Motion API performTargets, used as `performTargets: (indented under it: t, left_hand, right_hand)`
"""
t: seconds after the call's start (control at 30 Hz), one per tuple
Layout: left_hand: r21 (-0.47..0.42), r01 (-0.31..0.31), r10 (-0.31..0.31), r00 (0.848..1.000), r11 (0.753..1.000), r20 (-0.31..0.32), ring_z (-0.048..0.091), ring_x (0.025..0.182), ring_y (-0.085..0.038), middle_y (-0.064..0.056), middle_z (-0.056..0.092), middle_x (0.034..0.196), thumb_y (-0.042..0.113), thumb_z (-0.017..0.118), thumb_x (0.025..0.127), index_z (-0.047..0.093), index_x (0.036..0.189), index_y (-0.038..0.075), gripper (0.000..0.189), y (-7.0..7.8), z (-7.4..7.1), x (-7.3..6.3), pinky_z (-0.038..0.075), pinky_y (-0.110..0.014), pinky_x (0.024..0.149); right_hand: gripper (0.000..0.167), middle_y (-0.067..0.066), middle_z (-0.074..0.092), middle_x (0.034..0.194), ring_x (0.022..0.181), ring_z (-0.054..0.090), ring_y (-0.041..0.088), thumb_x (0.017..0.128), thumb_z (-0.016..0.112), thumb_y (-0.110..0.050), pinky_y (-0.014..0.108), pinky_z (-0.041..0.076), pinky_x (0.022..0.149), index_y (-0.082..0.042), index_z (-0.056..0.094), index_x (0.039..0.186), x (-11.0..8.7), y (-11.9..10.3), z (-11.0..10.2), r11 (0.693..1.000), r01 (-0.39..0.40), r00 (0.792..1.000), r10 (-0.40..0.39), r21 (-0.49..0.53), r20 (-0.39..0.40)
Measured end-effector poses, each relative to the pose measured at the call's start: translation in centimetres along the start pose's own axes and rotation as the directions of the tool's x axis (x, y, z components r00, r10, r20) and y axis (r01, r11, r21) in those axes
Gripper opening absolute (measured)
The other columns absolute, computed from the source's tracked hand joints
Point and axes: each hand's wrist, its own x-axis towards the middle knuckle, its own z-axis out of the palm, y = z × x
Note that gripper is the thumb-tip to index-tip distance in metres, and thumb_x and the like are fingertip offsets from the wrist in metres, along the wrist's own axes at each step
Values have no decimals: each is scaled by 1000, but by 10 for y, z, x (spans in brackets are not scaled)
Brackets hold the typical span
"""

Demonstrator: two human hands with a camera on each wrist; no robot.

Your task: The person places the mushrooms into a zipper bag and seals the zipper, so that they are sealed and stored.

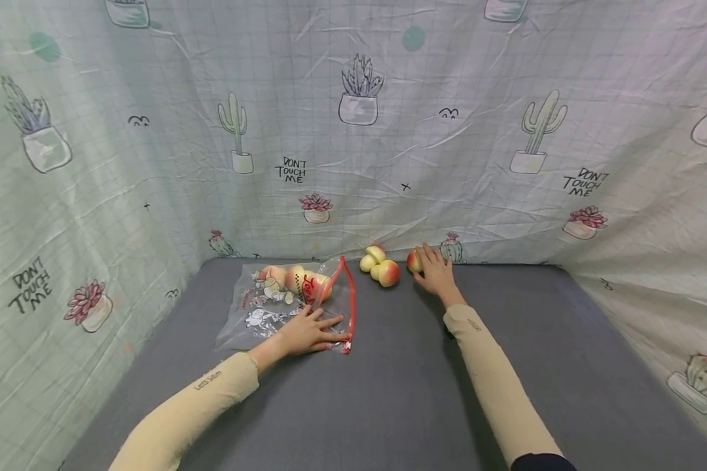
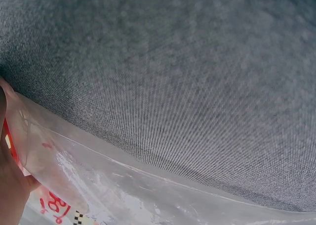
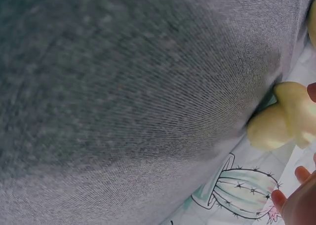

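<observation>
Roughly midway, by my read. On my head feed the transparent plastic bag with red-and-black cartoon print (image 1: 241, 329) lies flat on the dark grey cloth-covered table (image 1: 377, 399), and through its film I make out at least two round red-and-yellow fruits (image 1: 273, 276); I judge them to be inside, exact count unclear under the lettering. So that portion looks done.

Left over: a cluster of lumpy pale-yellow and red-blushed fruits (image 1: 389, 274) sits loose just beyond the bag's mouth, probably two pieces, touching. One more yellow fruit with a red cheek (image 1: 413, 262) is by the right hand (image 1: 437, 275), close to the foot of the pale cactus-print curtain (image 1: 359, 157).

Closure isn't done either: the bright red zip strip (image 1: 353, 301) looks parted toward its far end.

Hands: my left hand (image 1: 306, 332) lies spread on the film near the mouth, fingers extended, no fruit in it. My right hand has fingers fanned around that last fruit; the right wrist feed shows a gap between fingertips and fruit, so no firm grip that I can see. Thumb contact: can't tell.
</observation>
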Motion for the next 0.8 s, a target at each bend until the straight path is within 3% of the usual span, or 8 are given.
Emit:
performTargets:
  t: [0.4, 0.8]
  left_hand:
    - [14, 1, -1, 1000, 1000, 1, 45, 108, -26, 2, 38, 141, 43, 39, 92, 37, 133, 42, 40, 1, -1, -1, 36, -53, 89]
    - [16, 10, -10, 1000, 1000, 10, 44, 109, -26, 3, 38, 141, 44, 38, 92, 35, 133, 43, 41, 1, 2, -1, 35, -53, 90]
  right_hand:
    - [67, 15, 23, 146, 131, 21, 39, 83, 61, -28, 65, 21, 97, -13, 28, 140, 4, -1, 1, 997, 6, 997, 0, -76, 78]
    - [59, 17, 43, 127, 117, 38, 36, 77, 68, -18, 54, 36, 83, -9, 43, 130, 0, -1, 3, 968, 88, 991, -109, -234, -78]
